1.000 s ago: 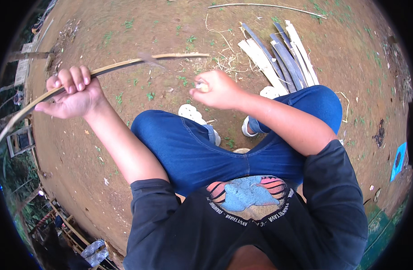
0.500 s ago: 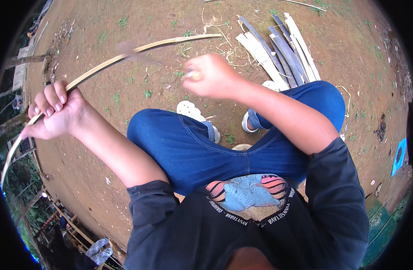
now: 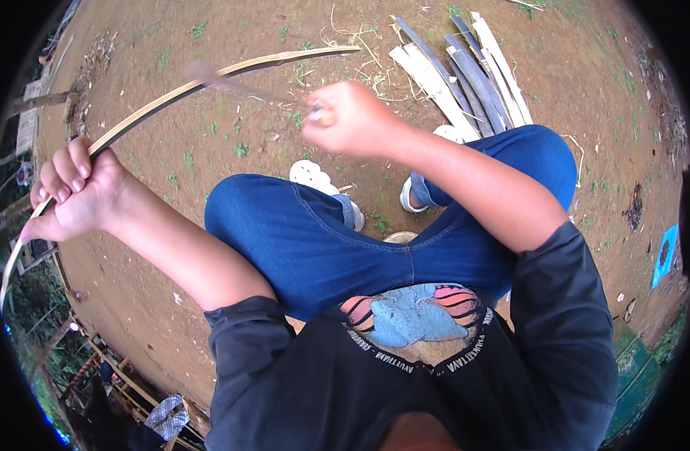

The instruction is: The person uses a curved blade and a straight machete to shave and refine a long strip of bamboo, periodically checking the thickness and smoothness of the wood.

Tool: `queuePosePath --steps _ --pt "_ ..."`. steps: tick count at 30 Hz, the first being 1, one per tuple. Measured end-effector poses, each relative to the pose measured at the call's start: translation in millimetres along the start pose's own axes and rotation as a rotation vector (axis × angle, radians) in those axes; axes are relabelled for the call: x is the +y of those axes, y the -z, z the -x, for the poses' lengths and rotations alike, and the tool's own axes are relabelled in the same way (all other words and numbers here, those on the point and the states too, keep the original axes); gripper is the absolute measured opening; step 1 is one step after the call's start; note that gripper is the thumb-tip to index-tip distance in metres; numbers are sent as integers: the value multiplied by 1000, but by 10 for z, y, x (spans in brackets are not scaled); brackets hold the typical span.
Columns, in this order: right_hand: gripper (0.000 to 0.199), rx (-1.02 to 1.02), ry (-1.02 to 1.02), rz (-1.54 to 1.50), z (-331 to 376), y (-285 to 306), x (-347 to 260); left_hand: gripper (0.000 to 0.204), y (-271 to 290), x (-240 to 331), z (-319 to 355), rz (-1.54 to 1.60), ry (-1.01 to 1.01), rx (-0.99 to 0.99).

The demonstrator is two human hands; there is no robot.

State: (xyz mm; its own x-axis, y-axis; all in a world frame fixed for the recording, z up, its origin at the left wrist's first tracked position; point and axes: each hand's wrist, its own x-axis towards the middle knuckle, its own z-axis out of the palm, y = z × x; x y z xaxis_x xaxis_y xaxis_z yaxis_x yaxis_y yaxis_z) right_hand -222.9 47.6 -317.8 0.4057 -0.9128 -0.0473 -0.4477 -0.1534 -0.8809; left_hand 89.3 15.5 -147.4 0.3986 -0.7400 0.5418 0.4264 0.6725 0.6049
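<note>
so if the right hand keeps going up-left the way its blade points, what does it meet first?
Most likely the bamboo strip held by the left hand. The right hand grips a blurred blade whose tip already overlaps the strip. Depth is unclear; beyond lies only bare dirt ground.

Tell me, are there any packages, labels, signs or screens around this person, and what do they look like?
Printed picture on the black shirt: on the chest, low in the middle; a blue shape with pink and orange stripes, ringed by small pale lettering.
Blue flat thing: on the dirt at the far right; a small bright blue rectangle, too small to tell whether it is a package.
No screens or signs show.
</note>
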Motion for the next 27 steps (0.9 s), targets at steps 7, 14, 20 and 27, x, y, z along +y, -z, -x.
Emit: queuePosePath --steps 7,14,20,27 --pt "23 96 -328 140 -111 116 1022 74 219 461 -156 4 -45 -58" --pt "25 54 -59 249 -101 131 869 73 214 479 -333 23 -3 -149" --pt "42 196 -484 345 -136 390 1552 76 94 1217 -48 128 -302 -52" --pt "36 108 -436 -89 -209 571 766 71 143 668 66 42 -157 -386"
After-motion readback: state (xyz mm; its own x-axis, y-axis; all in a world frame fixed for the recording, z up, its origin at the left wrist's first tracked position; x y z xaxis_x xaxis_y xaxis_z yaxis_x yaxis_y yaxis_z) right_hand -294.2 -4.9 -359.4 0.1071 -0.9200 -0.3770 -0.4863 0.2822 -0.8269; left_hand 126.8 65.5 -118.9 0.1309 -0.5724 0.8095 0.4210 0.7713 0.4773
